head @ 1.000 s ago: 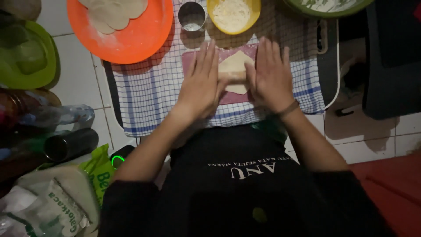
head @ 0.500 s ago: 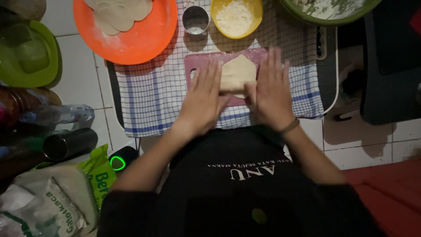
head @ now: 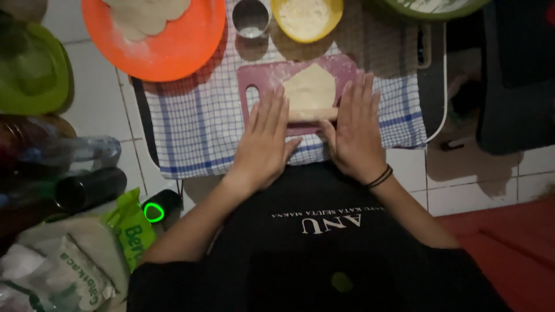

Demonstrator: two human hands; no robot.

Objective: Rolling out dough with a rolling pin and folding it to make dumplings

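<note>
Overhead, looking down at both hands over a pink cutting board (head: 254,78) set on a blue-and-white checked cloth (head: 196,127).

Left hand (head: 263,141) and right hand (head: 355,130): both lie flat, palms down, fingers (head: 277,110) stretched out and slightly spread, gripping nothing. Between them a thin wooden rolling pin (head: 312,114) runs crosswise; each palm presses on one end of it. Only the middle stretch of the pin shows.

Dough sheet (head: 309,89): pale, roughly five-sided, lying on the board just beyond the pin, its near edge touching or tucked under it; cannot tell which.

Around: orange plate (head: 179,46) with flat dough rounds stacked on it, to the far left of the board; small metal cup (head: 250,17) and yellow bowl (head: 306,17) of white flour beyond the board. Green lidded container (head: 29,69), dark bottles and plastic bags along the left edge. Tiled floor (head: 92,110) under the cloth.

Risks, as judged:
- Board sits close to the cloth's near edge; a hard pull toward the body could slide the board or bunch the cloth.
- Uneven pressure from the two palms would skew the pin and leave the sheet lopsided or torn at a thin corner.
- Little flour visible on the board; the dough may stick and wrap onto the pin.
</note>
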